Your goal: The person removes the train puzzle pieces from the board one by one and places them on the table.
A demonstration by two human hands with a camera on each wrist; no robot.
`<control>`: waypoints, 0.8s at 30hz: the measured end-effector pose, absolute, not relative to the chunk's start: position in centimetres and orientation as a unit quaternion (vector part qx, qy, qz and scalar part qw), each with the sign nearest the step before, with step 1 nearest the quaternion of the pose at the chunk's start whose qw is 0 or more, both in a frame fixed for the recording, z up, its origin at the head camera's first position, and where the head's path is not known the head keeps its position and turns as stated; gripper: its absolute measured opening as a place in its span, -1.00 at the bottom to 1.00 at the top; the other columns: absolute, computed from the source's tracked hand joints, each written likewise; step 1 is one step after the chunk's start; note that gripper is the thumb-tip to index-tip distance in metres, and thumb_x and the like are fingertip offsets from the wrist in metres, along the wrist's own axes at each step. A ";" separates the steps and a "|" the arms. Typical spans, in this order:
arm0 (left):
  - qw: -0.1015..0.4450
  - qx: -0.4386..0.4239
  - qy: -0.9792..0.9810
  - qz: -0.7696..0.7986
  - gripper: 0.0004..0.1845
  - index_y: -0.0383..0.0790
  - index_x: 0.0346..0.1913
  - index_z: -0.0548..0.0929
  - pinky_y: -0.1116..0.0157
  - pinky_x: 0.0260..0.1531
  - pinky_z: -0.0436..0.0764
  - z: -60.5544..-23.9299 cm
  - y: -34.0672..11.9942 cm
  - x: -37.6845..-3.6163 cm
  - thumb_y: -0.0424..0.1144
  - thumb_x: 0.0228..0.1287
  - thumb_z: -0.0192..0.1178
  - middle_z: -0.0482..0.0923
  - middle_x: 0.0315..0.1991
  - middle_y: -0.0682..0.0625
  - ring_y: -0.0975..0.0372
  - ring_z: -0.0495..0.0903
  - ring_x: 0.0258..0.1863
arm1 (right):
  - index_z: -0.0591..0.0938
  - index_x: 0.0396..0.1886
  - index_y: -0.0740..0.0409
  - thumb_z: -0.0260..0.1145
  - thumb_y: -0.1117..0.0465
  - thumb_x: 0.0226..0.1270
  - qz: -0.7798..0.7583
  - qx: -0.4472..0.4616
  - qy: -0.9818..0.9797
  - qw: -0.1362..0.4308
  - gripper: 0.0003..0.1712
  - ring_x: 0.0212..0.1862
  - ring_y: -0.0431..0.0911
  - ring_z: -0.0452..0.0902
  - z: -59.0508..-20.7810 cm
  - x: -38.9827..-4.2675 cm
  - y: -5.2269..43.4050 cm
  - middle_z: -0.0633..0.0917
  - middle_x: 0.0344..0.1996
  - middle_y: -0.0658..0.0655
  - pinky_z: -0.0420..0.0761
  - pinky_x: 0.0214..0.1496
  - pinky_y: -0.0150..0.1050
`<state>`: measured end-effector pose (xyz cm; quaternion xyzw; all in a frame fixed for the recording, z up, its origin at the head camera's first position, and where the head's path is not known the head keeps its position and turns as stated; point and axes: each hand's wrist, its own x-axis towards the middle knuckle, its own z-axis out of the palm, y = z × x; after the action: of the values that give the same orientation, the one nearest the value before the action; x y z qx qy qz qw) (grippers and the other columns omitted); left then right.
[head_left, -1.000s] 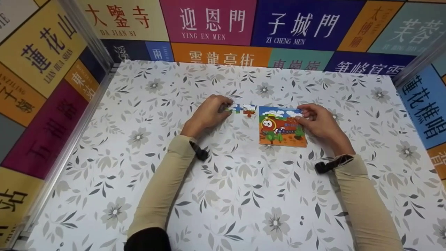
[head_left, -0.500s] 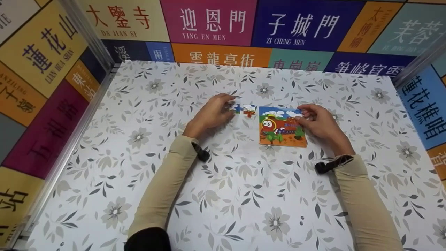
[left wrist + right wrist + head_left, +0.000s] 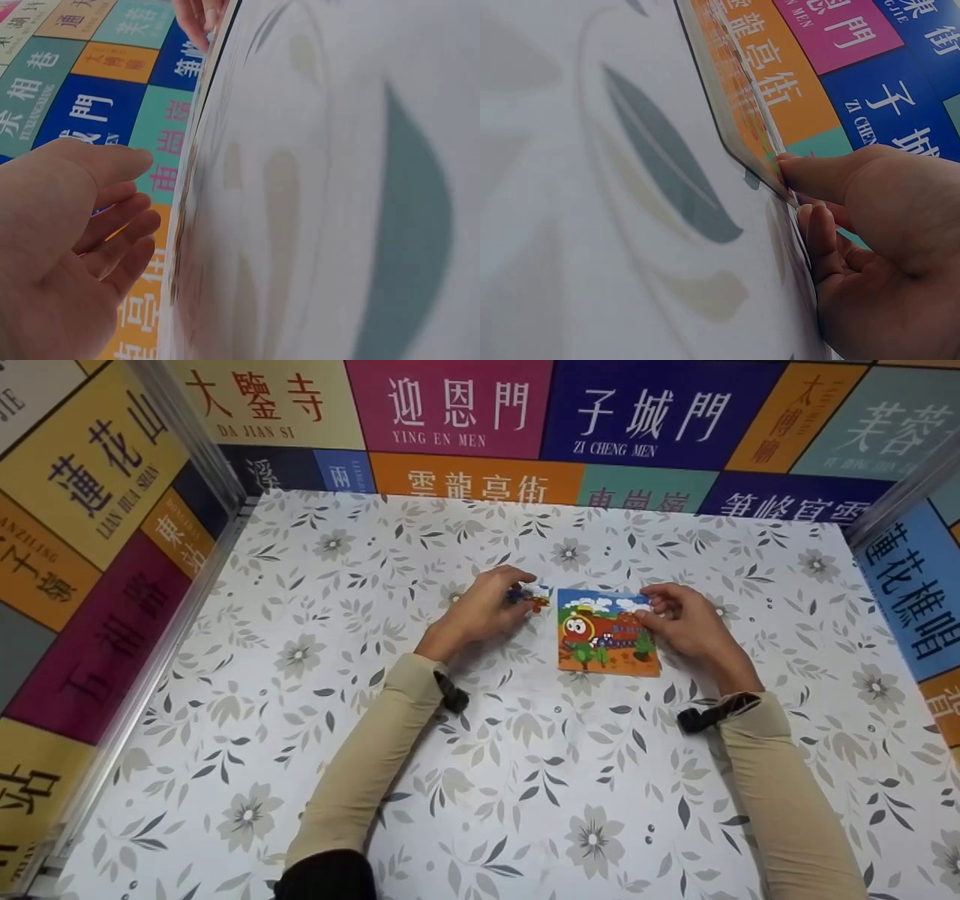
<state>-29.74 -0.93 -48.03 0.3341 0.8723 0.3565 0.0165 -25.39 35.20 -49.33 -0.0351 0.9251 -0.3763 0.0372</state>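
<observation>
Right hand (image 3: 686,619) pinching the train card (image 3: 606,636) at right, left hand (image 3: 484,604) partly covering picture pieces (image 3: 538,598)!
Left grip? Can't tell; those pieces sit just left of the card. Its train runs left to right, facing left; patterned cloth (image 3: 540,780) spreads nearside, sign-covered wall (image 3: 457,435) past the far edge.

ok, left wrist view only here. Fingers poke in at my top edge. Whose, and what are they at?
Observer: The right hand's. Head view shows its thumb and index finger at the upper right corner of the train picture.

Operator: Anything loose on the other side of that?

Observer: Yes, a puzzle piece lies between the left hand and the train picture, with a narrow strip of floral table covering separating piece from picture.
</observation>
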 end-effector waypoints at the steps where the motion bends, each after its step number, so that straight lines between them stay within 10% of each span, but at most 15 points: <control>1: 0.020 0.333 0.872 0.358 -0.54 -0.27 0.28 0.57 0.26 0.23 0.52 -48.0 -0.7 -29.7 -0.16 0.39 0.24 0.60 0.21 -0.12 0.09 0.58 0.19 | 0.57 0.29 0.00 0.36 -0.11 0.36 -0.376 -0.035 0.925 0.037 -0.43 -0.14 -0.14 0.49 -49.4 -25.4 35.2 0.58 -0.07 0.09 0.44 -0.18 -0.52; 24: 0.105 0.321 0.873 0.351 -0.50 -0.21 0.31 0.56 0.35 0.24 0.49 -47.6 4.8 -29.2 -0.14 0.37 0.28 0.57 0.20 -0.05 0.23 0.53 0.17 | 0.57 0.28 0.02 0.38 -0.06 0.36 -0.385 -0.032 0.922 0.036 -0.44 -0.16 -0.15 0.48 -49.4 -25.4 35.2 0.59 -0.08 0.11 0.46 -0.20 -0.53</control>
<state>-29.19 4.84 -47.57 0.3208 0.8735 0.3508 0.1053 -25.39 35.17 -49.37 -0.0324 0.9217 -0.3850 0.0357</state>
